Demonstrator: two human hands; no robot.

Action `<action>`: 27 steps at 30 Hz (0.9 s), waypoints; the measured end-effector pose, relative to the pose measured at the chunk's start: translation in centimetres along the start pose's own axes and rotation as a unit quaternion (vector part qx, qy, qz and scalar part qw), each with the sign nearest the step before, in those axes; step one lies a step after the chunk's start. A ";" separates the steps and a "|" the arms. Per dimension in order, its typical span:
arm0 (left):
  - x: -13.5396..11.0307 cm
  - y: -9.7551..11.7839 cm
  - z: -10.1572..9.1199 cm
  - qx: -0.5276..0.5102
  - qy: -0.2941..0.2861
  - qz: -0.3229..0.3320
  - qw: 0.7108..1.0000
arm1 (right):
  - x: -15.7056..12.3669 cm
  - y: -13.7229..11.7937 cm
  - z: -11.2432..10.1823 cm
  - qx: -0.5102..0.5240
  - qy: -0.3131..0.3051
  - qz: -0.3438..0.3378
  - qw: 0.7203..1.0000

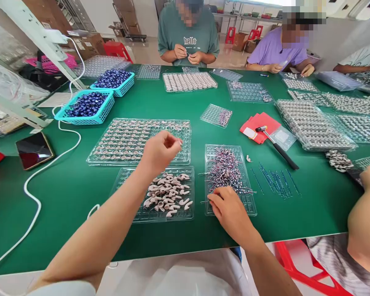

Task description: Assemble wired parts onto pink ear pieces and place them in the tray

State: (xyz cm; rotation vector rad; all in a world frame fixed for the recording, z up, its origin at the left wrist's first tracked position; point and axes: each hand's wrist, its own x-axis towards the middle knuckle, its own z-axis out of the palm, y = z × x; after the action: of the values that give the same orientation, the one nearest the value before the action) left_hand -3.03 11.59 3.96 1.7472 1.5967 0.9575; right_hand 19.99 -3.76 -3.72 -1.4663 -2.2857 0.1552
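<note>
My left hand is closed in a pinch above the right part of a clear blister tray filled with rows of pale round-topped parts. What its fingertips hold, if anything, is too small to make out. Nearer to me, a second clear tray carries a loose heap of white earbud shells. My right hand is at the front of a narrower clear tray, its fingers pinched at the edge of a tangled pile of small wired parts. A thin wire shows at those fingertips.
Thin blue sticks and a small hammer beside red packets lie to the right. Stacked filled trays stand beyond. Turquoise baskets, a phone and white cable are left. Co-workers sit opposite and at right.
</note>
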 end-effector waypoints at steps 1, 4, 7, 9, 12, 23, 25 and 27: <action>-1.9 0.9 0.1 -0.071 -0.033 -0.010 0.997 | 0.3 0.0 0.2 -0.018 -0.009 -0.012 1.000; -6.7 2.2 0.5 -0.246 -0.145 -0.042 0.957 | 0.6 -0.1 0.4 -0.052 -0.023 -0.031 0.998; -9.4 1.8 1.1 -0.347 -0.253 -0.119 0.895 | 0.7 -0.1 0.6 -0.067 -0.016 -0.045 0.997; -10.1 1.1 1.7 -0.404 -0.308 -0.193 0.839 | 0.6 -0.1 0.6 -0.068 -0.006 -0.053 0.996; -10.3 0.2 2.5 -0.469 -0.330 -0.281 0.769 | 0.2 0.0 0.4 -0.049 0.014 -0.049 0.997; -11.3 -0.5 4.6 -0.275 -0.320 -0.114 0.899 | -1.4 -0.8 1.1 0.032 0.110 0.022 0.993; -11.8 -0.9 5.0 -0.225 -0.319 -0.094 0.916 | -1.5 -0.8 1.5 0.033 0.113 0.028 0.993; -12.2 -1.1 5.2 -0.180 -0.310 -0.068 0.931 | -1.6 -0.7 1.7 0.040 0.112 0.028 0.993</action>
State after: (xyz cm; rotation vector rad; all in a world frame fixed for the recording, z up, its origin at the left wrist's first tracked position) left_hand 0.24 -0.11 -1.37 1.4564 1.0379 0.5089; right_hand 19.30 -5.28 -5.50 -1.4308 -2.0390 0.0927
